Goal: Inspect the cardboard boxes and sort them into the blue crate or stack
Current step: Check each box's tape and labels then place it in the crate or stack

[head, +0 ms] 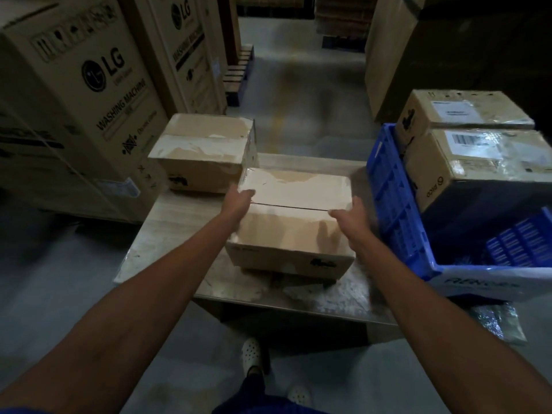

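While both arms reach out over the table (167,234), the near box (292,231) sits squarely between the two hands, toward the table's front edge. The left hand (239,200) clasps the box's upper left corner. Its thumb lies flat on the taped lid, and its fingers go down the left side, out of sight. The right hand (349,216) takes the opposite edge, with its thumb hooked over the top close to the seam between the flaps and its fingers wrapped down the right wall. So the box is held from both sides, lid up, with the seam running across from one hand to the other. A dark shadow lies under its front edge, and I cannot tell whether it rests on the table or is just off it.

The far box (203,150) stands on the table's back left corner, just beside the near one's rear left corner; its lid is closed and streaked with torn tape. The blue crate (391,198) stands at the right, close to the right hand. It holds a nearer labelled box (484,162) and a farther labelled box (466,110) behind it. Tall washing-machine cartons (89,85) line the left side of the aisle. Below, white clogs (251,354) stand on the grey floor.
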The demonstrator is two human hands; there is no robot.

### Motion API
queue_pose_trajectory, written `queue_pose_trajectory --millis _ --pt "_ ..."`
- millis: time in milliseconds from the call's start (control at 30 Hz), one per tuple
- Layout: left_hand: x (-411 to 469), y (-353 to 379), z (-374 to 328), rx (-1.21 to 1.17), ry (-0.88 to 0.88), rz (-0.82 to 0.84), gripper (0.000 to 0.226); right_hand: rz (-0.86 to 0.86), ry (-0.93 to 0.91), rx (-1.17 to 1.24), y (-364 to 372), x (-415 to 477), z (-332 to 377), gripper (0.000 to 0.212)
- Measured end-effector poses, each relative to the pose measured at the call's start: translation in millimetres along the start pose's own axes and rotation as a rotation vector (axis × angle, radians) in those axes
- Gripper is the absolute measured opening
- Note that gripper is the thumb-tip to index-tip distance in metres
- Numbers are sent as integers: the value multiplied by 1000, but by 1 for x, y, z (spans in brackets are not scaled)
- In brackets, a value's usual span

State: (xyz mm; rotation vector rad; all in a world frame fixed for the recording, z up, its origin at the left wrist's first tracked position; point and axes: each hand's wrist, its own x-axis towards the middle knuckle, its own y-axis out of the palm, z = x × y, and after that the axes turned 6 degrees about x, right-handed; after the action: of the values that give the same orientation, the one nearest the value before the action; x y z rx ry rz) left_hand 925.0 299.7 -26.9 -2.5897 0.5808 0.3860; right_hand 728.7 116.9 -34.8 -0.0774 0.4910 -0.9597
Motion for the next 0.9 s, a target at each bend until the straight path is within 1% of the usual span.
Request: queue_pose_trajectory --millis 67,100,167,200,233,300,367,433,500,567,600,633,667,733,767,833,900 --pt "-3 -1 1 -63 34 -42 66 -85 -5 -74 -5 -2 5 72" --pt "-3 -3 3 -104 53 -61 62 -128 -9 -101 -8 -5 7 67" --pt "-9 -6 6 -231 101 -62 41 -189 -46 -94 -13 -13 11 53" --pt "-14 -7 8 -307 106 -62 33 -213 -72 -65 -16 -17 13 51" --pt "-16 -8 11 -367 107 -76 35 -238 -94 -40 -20 -20 12 52" --pt "-21 -9 20 -424 94 -96 50 -276 -121 -27 -23 -27 7 53" --pt "-33 -9 30 -449 101 -118 51 -255 -90 -77 -22 -37 -4 53" --pt "-45 -8 43 -446 93 -117 50 -229 -13 -148 -19 -45 -24 61" --pt "-53 -9 59 -371 43 -76 58 -199 37 -174 -18 -55 -42 70" --pt "-49 -15 75 -277 -18 -58 73 -147 52 -143 -20 -59 -56 68" --pt "-49 -18 77 -233 -30 -50 75 -132 51 -135 -21 -60 -59 66" --pt "-51 -20 75 -189 -42 -57 71 -129 48 -129 -22 -62 -60 66" --pt "-55 -21 70 -141 -19 -79 62 -134 39 -123 -22 -67 -56 66" --pt "-64 -25 57 37 131 -196 38 -179 -54 -109 -21 -76 -45 69" --pt "-66 -27 52 157 247 -279 28 -224 -151 -123 -19 -81 -38 70" --pt "-73 -28 40 346 549 -377 20 -325 -394 -239 -14 -94 -20 71" --pt "-80 -26 34 495 849 -362 18 -331 -614 -398 -1 -106 -5 65"
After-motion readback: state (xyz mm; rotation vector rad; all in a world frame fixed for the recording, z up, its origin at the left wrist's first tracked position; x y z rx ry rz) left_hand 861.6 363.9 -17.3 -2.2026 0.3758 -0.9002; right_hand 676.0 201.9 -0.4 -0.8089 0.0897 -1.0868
